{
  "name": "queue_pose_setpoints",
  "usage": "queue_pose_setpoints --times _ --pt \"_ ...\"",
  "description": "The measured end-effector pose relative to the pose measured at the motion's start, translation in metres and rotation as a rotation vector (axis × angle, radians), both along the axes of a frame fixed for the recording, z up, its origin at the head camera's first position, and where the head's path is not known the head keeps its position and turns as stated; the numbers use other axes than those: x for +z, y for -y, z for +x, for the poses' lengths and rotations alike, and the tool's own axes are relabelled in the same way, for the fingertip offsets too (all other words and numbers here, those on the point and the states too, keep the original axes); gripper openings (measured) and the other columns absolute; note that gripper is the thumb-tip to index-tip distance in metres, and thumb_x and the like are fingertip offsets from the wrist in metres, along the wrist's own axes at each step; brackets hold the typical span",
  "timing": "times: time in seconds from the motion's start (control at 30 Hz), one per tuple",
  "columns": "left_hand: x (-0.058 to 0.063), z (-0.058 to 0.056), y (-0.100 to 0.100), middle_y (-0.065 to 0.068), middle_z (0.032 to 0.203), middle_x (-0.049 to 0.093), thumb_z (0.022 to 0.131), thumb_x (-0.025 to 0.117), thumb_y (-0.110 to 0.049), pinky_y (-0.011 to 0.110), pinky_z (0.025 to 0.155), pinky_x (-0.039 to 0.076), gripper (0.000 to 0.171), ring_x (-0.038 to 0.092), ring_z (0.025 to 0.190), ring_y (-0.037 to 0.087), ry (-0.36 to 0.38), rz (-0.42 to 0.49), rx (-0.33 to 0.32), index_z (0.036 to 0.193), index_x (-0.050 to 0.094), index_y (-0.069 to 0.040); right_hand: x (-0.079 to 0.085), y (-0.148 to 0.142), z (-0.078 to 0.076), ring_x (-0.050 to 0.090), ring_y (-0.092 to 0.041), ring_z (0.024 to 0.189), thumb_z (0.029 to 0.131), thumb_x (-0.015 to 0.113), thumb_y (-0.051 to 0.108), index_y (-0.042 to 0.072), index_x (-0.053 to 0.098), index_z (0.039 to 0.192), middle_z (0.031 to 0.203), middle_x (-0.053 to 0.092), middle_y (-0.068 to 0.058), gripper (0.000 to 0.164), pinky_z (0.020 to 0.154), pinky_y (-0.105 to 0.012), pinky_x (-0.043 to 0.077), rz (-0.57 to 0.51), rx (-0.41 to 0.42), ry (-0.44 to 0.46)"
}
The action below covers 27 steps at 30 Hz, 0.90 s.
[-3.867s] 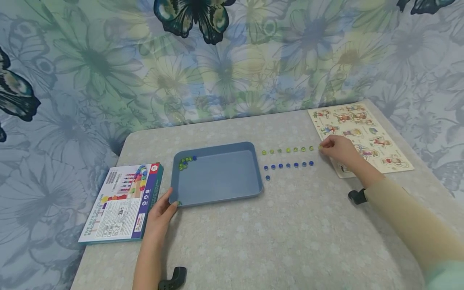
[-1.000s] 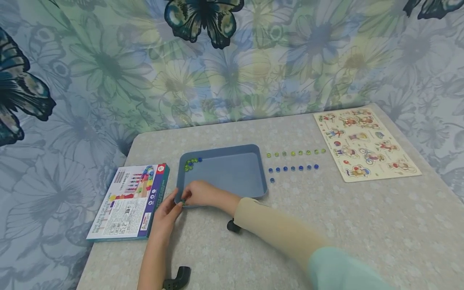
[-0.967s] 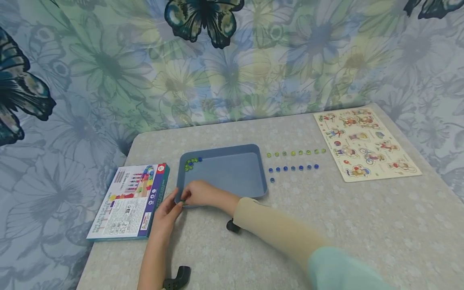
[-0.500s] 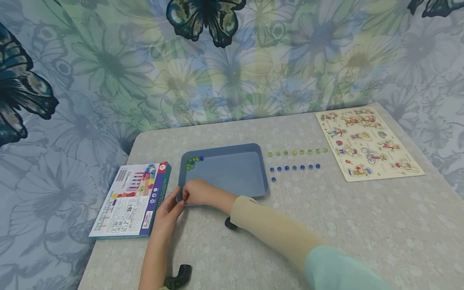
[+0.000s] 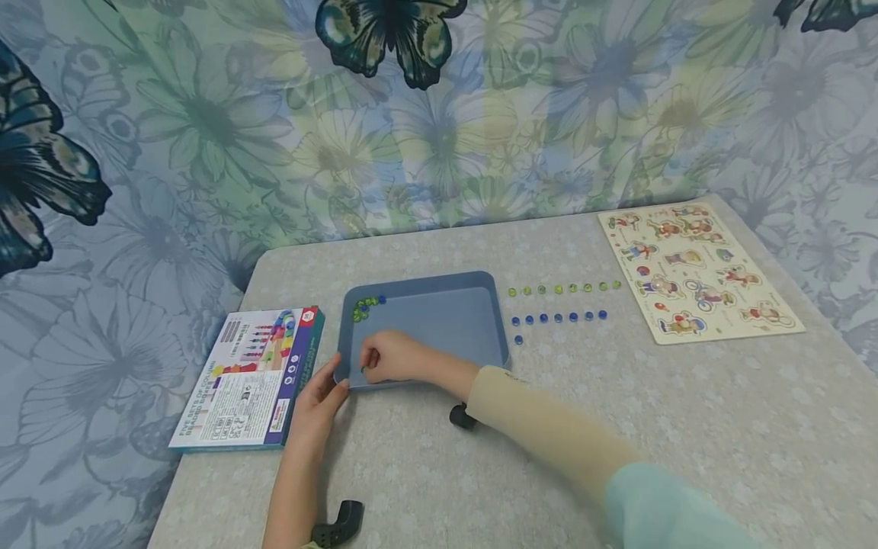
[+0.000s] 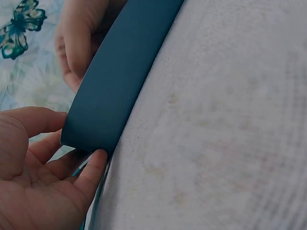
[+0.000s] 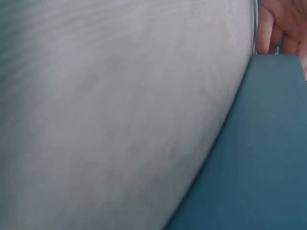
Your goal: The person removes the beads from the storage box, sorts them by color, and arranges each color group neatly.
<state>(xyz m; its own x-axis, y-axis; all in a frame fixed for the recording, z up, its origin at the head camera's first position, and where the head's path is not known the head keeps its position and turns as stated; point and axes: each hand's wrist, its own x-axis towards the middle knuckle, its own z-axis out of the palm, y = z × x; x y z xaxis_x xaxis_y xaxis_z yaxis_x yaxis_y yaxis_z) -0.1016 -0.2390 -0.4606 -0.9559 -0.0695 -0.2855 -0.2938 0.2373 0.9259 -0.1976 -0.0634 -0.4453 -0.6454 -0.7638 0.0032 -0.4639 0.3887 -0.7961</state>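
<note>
Flowered fabric (image 5: 439, 152) is hanging behind a pale tabletop (image 5: 425, 480) bearing a blue tray (image 5: 453, 328).
Over the tray's near-left part, the right hand (image 5: 394, 357) is pinching a small green bead (image 5: 363, 370) in its fingers; the left hand (image 5: 321, 398) is gripping the near-left corner. Other beads (image 5: 358, 315) are lying far-left inside, and in rows on the right.

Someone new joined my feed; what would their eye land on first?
Likely the blue tray: the left hand holds its near left corner, and the right hand pinches a small green piece over it. Next, the rows of green pieces and blue pieces to its right. The dark butterfly on the floral backdrop, top centre, also stands out.
</note>
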Motion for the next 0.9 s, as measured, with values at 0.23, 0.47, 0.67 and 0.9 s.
queue_pose_setpoints --times 0.23,0.47,0.67,0.9 --pt "0.000 0.000 0.001 0.000 0.153 0.024 0.096 0.052 -0.023 0.044 0.110 0.025 0.052 0.021 0.140 0.024 -0.001 -0.014 0.004 0.145 0.034 -0.022 0.019 -0.036 0.005 0.059 -0.006 0.075 0.083 0.066 0.008 0.011 0.063 0.088 0.082 0.062 0.004 0.006 0.067 -0.019 0.050 -0.104 -0.012 0.056" --pt "0.001 0.001 0.000 -0.003 0.153 0.024 0.096 0.051 -0.024 0.042 0.110 0.025 0.052 0.021 0.140 0.022 0.026 -0.034 0.010 0.145 0.034 -0.025 0.038 -0.095 0.011 0.059 -0.009 0.078 0.086 0.064 0.011 0.013 0.064 0.094 0.086 0.062 0.004 0.008 0.069 -0.024 0.052 -0.141 -0.101 0.058" --pt "0.000 0.001 0.000 -0.003 0.153 0.024 0.097 0.051 -0.023 0.041 0.111 0.024 0.051 0.021 0.140 0.021 0.019 -0.025 0.009 0.145 0.034 -0.024 0.049 -0.151 0.006 0.060 -0.012 0.077 0.086 0.065 0.012 0.014 0.064 0.095 0.087 0.063 0.002 0.009 0.066 -0.027 0.053 -0.142 -0.243 -0.025" --pt "-0.001 0.001 0.000 -0.002 0.153 0.024 0.096 0.051 -0.023 0.042 0.111 0.024 0.052 0.020 0.140 0.021 0.018 -0.021 0.006 0.145 0.034 -0.024 0.037 -0.207 -0.011 0.061 -0.017 0.079 0.085 0.067 0.012 0.011 0.063 0.094 0.090 0.065 -0.003 0.010 0.063 -0.030 0.053 -0.072 -0.452 -0.029"
